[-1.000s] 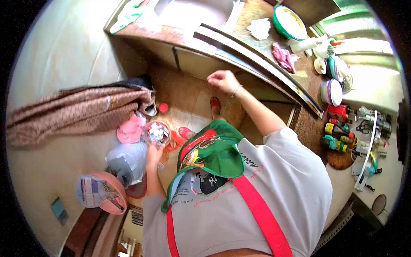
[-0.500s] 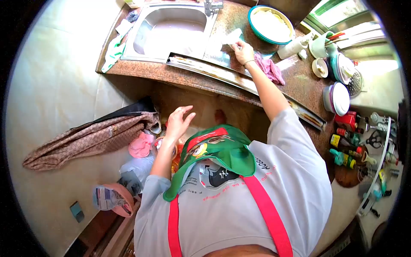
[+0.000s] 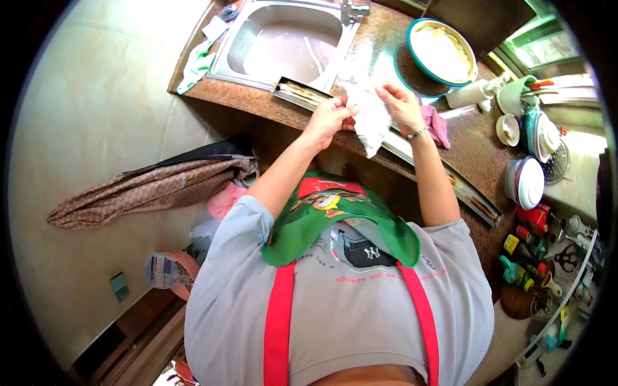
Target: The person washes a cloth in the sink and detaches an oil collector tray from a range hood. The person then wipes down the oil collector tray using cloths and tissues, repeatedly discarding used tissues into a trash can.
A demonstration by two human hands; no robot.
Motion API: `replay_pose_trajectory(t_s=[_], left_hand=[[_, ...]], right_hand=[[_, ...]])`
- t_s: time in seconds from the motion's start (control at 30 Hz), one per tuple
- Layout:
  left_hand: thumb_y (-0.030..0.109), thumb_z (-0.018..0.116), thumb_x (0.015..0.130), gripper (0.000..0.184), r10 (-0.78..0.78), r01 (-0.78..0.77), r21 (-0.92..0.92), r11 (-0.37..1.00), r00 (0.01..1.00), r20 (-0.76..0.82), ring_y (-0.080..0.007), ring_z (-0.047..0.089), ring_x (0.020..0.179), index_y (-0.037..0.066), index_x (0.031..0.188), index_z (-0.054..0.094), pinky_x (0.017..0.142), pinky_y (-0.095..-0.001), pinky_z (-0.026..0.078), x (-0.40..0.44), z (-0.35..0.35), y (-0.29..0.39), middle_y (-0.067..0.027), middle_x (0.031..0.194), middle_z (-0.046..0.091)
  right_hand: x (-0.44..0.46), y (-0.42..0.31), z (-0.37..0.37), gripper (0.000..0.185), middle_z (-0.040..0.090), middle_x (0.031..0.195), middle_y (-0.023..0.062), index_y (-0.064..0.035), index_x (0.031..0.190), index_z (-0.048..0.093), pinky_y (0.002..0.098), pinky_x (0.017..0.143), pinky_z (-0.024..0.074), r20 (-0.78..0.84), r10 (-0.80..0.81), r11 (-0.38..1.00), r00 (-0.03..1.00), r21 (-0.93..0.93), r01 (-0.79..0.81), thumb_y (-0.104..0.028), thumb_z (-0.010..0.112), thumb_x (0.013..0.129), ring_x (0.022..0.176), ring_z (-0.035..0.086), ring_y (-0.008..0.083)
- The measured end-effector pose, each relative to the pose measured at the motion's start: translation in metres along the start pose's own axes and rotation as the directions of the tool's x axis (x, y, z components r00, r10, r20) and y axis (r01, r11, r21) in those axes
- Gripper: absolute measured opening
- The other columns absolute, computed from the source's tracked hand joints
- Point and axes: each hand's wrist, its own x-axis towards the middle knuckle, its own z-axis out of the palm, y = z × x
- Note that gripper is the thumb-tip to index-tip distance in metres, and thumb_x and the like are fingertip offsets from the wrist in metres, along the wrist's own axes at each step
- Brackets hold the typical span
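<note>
A crumpled white thing [image 3: 370, 119], limp like a cloth or thin plastic bag, hangs between my hands above the front edge of the counter. My left hand [image 3: 330, 122] pinches its left side, fingertips pressed together. On the other side my right hand [image 3: 402, 109] grips its upper right part with thumb and fingers. Beneath both hands a long narrow metal trough [image 3: 473, 201] with brown stains lies along the counter edge, partly covered by the white thing. A pink-purple cloth [image 3: 436, 127] lies on the counter just right of my right wrist.
A steel sink [image 3: 290, 48] holding cloudy water is at the upper left. Behind my right hand stands a teal-rimmed basin [image 3: 473, 71] with pale contents. A white bottle [image 3: 467, 95], a lidded container [image 3: 530, 183] and several sauce bottles [image 3: 515, 248] stand to the right.
My left hand has risen from beside the apron to the counter edge and taken hold of the white thing. My right hand has lifted it from the counter towards me.
</note>
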Motion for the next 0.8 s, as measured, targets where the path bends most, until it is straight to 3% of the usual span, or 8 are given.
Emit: replay_pose_trajectory(t_s=[0.23,0.43,0.5,0.53,0.6,0.63,0.7,0.8], left_hand=[[0.017,0.062,0.089,0.013,-0.061,0.06,-0.062,0.996,0.998,-0.024,-0.0075,0.055,0.07,0.008,0.099,0.062,0.065,-0.0244,0.046,0.024,-0.063,0.036,0.0024,0.083,0.061],[0.015,0.06,0.087,0.012,0.278,-0.248,0.196,0.949,0.95,-0.143,-0.0091,0.055,0.06,0.006,0.092,0.066,0.052,-0.0282,0.044,0.099,-0.178,0.119,0.0005,0.071,0.06],[0.02,0.064,0.085,0.019,0.661,-0.418,0.692,0.589,0.741,-0.115,-0.0151,0.058,0.06,0.002,0.091,0.067,0.055,-0.0307,0.047,0.125,-0.217,0.143,-0.0048,0.072,0.061],[0.02,0.064,0.085,0.019,0.651,-0.417,0.689,0.592,0.752,-0.105,-0.0151,0.058,0.06,0.002,0.091,0.067,0.055,-0.0307,0.047,0.133,-0.229,0.147,-0.0048,0.072,0.061],[0.022,0.066,0.082,0.021,0.797,-0.259,0.928,0.268,0.601,-0.062,-0.0244,0.062,0.071,0.002,0.09,0.067,0.064,-0.0374,0.049,0.145,-0.237,0.163,-0.0119,0.083,0.063],[0.022,0.066,0.082,0.021,0.791,-0.267,0.925,0.269,0.61,-0.054,-0.0244,0.062,0.071,0.002,0.09,0.067,0.064,-0.0374,0.049,0.157,-0.246,0.159,-0.0119,0.083,0.063],[0.022,0.063,0.083,0.023,0.734,-0.161,0.965,-0.205,0.628,0.261,-0.0307,0.06,0.093,0.003,0.096,0.067,0.082,-0.043,0.047,0.192,-0.279,0.127,-0.0172,0.102,0.062],[0.023,0.058,0.085,0.027,0.605,-0.065,0.934,-0.351,0.746,0.279,-0.0327,0.051,0.112,0.004,0.103,0.065,0.097,-0.0457,0.038,0.258,-0.35,0.037,-0.0196,0.115,0.057]], right_hand=[[0.005,-0.007,-0.007,0.027,0.065,0.091,0.0008,-0.0025,0.111,0.063,0.0227,0.068,0.0476,-0.118,0.117,0.993,0.986,-0.02,-0.121,-0.021,0.062,0.091,0.074,0.059,0.0064],[0.04,-0.005,0.016,0.031,0.066,0.094,0.0063,-0.0016,0.114,0.06,0.0256,0.073,0.0509,-0.248,0.184,0.978,0.951,0.146,-0.151,-0.022,0.062,0.092,0.075,0.063,0.011],[0.047,-0.001,0.025,0.029,0.066,0.093,0.0063,-0.0017,0.113,0.061,0.0256,0.073,0.0509,-0.303,0.18,0.977,0.936,0.165,-0.135,-0.022,0.062,0.092,0.075,0.063,0.0111],[0.048,0.002,0.03,0.028,0.066,0.093,0.0063,-0.0019,0.111,0.062,0.0256,0.073,0.0508,-0.346,0.18,0.976,0.921,0.182,-0.123,-0.022,0.062,0.091,0.075,0.063,0.0112],[0.046,0.005,0.037,0.028,0.066,0.093,0.0061,-0.0018,0.111,0.062,0.0254,0.073,0.0508,-0.39,0.177,0.977,0.904,0.182,-0.113,-0.021,0.062,0.091,0.076,0.063,0.0113],[0.044,0.006,0.041,0.027,0.066,0.093,0.0059,-0.0017,0.111,0.062,0.0252,0.073,0.0508,-0.418,0.171,0.979,0.892,0.175,-0.106,-0.021,0.062,0.091,0.077,0.063,0.0114],[0.037,0.007,0.046,0.027,0.066,0.093,0.0055,-0.0017,0.111,0.062,0.0245,0.073,0.0507,-0.459,0.188,0.977,0.868,0.173,-0.121,-0.02,0.062,0.091,0.078,0.063,0.0116],[0.026,0.012,0.051,0.027,0.066,0.092,0.0054,-0.0015,0.111,0.062,0.0244,0.072,0.0509,-0.568,0.224,0.974,0.792,0.159,-0.161,-0.02,0.061,0.092,0.078,0.063,0.0116]])
